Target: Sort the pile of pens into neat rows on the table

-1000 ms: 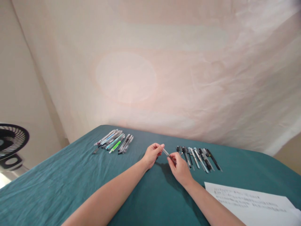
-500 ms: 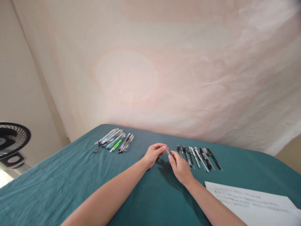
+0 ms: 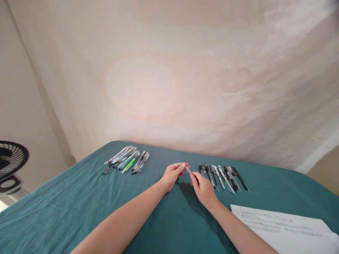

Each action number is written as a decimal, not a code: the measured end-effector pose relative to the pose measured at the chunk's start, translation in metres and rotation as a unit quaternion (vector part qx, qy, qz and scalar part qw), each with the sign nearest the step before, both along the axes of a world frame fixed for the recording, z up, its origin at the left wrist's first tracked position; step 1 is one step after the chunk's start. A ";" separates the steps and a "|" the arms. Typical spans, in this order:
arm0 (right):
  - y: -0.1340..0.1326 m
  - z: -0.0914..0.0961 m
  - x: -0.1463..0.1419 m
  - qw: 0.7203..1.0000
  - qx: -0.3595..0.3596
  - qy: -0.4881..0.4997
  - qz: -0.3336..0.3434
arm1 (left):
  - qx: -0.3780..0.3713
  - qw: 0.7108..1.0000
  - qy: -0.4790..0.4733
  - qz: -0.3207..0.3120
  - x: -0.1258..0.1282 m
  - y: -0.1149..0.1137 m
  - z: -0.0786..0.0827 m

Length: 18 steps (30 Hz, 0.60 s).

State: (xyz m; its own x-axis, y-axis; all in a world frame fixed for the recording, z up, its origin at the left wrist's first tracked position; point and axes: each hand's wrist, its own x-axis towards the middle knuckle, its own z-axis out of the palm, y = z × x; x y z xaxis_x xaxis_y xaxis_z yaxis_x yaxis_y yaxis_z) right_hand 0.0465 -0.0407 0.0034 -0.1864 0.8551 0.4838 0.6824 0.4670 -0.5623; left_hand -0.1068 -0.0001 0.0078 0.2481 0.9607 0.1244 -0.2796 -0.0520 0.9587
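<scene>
My left hand and my right hand meet above the teal tablecloth, both pinched on one slim grey pen held between them. The left fingertips close on its far end, the right fingertips on its near end. Just right of my hands lies a row of several dark and grey pens. Another row of several pens, one with a green barrel, lies to the left.
A white printed sheet of paper lies at the near right of the table. A black fan stands beyond the table's left edge. A pale draped cloth hangs behind the table.
My hands have drawn closer together along the pen, so less of it shows between them. The camera view has shifted slightly.
</scene>
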 end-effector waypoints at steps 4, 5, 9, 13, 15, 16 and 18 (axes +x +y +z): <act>0.001 -0.002 0.000 1.000 0.019 -0.017 -0.015 | -0.005 1.000 0.006 0.028 0.001 0.003 -0.003; 0.002 -0.003 0.000 0.999 0.024 -0.023 -0.021 | -0.005 0.999 0.003 0.034 0.002 0.003 -0.004; 0.000 -0.003 -0.001 0.997 0.044 -0.052 -0.049 | 0.003 0.998 0.005 0.063 0.003 0.004 -0.006; -0.001 -0.002 -0.002 0.993 0.057 -0.079 -0.070 | 0.011 0.995 0.027 0.092 0.005 0.006 -0.007; -0.002 -0.001 -0.003 0.992 0.061 -0.083 -0.074 | 0.011 0.995 0.030 0.094 0.006 0.006 -0.007; -0.002 -0.001 -0.003 0.992 0.062 -0.084 -0.075 | 0.011 0.996 0.028 0.087 0.005 0.005 -0.006; -0.001 -0.002 -0.002 0.992 0.064 -0.083 -0.072 | 0.003 0.998 0.018 0.053 0.004 0.004 -0.003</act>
State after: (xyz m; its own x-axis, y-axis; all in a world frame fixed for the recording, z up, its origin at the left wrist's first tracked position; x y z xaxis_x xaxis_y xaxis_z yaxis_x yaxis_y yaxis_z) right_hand 0.0444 -0.0420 0.0013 -0.1526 0.8123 0.5630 0.8256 0.4179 -0.3792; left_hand -0.1026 0.0040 0.0048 0.1499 0.9810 0.1232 -0.2377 -0.0851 0.9676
